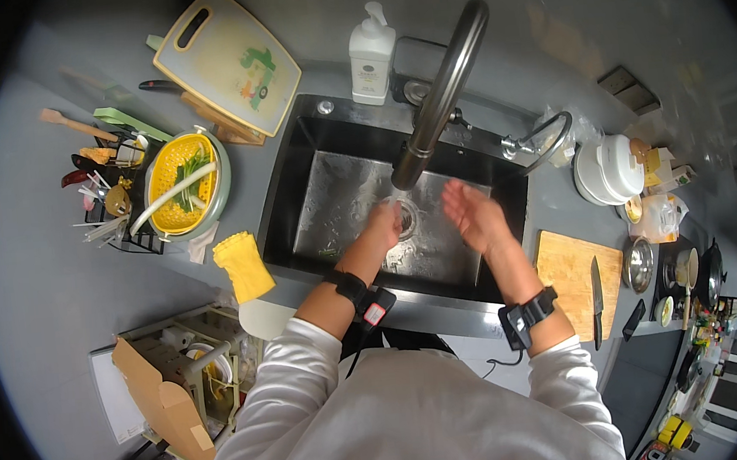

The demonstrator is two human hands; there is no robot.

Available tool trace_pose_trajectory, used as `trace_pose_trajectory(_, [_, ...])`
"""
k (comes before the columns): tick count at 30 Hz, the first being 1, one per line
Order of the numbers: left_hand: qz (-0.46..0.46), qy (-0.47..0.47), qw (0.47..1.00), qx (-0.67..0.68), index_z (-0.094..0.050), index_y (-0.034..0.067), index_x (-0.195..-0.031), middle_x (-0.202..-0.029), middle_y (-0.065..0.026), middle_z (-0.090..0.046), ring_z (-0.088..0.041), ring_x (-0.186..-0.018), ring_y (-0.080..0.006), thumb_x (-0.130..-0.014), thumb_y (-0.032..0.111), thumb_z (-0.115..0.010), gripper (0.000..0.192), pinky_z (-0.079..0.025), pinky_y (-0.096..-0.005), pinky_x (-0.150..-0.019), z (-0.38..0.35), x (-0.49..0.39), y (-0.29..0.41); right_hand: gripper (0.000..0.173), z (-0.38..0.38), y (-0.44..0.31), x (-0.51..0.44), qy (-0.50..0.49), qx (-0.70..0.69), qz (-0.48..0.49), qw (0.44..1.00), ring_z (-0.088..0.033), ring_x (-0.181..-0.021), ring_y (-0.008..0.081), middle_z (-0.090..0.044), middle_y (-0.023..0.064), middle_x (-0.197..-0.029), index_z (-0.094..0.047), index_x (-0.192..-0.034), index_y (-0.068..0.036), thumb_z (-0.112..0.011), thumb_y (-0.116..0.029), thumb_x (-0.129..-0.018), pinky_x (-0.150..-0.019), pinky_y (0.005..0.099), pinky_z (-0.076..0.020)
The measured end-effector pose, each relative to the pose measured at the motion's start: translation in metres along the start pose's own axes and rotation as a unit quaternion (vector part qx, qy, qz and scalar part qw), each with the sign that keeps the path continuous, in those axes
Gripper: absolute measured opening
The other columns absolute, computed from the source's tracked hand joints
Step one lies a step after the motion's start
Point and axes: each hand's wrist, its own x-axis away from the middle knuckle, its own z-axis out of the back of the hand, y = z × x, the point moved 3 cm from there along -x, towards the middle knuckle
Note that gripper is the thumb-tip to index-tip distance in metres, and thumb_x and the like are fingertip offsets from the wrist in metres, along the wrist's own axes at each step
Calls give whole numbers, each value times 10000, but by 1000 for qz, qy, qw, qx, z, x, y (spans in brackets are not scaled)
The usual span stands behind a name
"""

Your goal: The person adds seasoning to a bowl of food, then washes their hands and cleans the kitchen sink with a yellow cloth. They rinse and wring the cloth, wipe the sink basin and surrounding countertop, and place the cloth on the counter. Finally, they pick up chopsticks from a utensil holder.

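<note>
Over the stainless steel sink [332, 187], my left hand [384, 223] is below the spout of the gooseneck faucet [450, 78], near the drain [408, 218]. Its fingers look blurred and loosely curled, with nothing seen in them. To its right, my right hand [474, 215] is spread, palm turned inward, and holds nothing. Both hands are apart from each other. Wet patches and drops cover the sink floor, and a small green scrap [327, 252] lies at its left. Black straps with small devices circle both wrists.
A white pump bottle [369, 62] stands behind the sink. Left are a yellow colander [164, 169] with green onions, a cutting board [222, 65] and a yellow cloth [244, 267]. Right are a wooden board [560, 279] bearing a kitchen knife [597, 292], a metal bowl [638, 265] and a white pot [610, 169].
</note>
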Motion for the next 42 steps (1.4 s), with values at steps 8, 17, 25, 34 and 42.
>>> trace_pose_trajectory(8, [5,5,999,-42,-605,115,-992,-909,-9,-635,-525,-760,-145,-921,218,-465,187,-400,-278,-727,21,33,6,276,-128,-119,-71,-204,89,128,967,-650,-932,216,-639,156,-1040,-553,-1089,58,-529,-180,-951,-806,296,-558])
trace_pose_trajectory(17, [11,0,1000,15,-464,86,-1268,-1231,-78,-565,-509,-1118,-229,-974,246,-384,344,-349,-353,-980,15,64,14,446,-231,-154,-136,-238,139,142,951,-642,-899,242,-621,158,-990,-531,-1092,58,-574,-352,-921,-796,317,-548])
trace_pose_trajectory(25, [10,-16,999,36,-456,64,-1285,-1287,-101,-536,-453,-1221,-267,-960,229,-430,366,-299,-378,-1039,10,55,14,291,-243,-174,-152,-263,228,60,936,-657,-939,274,-622,186,-1061,-534,-1118,40,-523,-197,-950,-809,351,-580])
trace_pose_trajectory(34, [14,19,999,31,-447,70,-1292,-1317,-104,-507,-445,-1223,-287,-962,239,-447,371,-367,-378,-977,-2,45,15,322,-243,-179,-151,-254,307,81,914,-661,-932,272,-628,177,-1028,-545,-1114,75,-527,-201,-948,-799,347,-583])
trace_pose_trajectory(42, [1,13,1000,9,-458,64,-1281,-1331,-100,-495,-447,-1210,-289,-969,276,-446,378,-364,-374,-972,1,35,12,383,-239,-173,-137,-228,330,150,904,-670,-853,253,-640,193,-964,-546,-1074,100,-529,-259,-943,-727,303,-578])
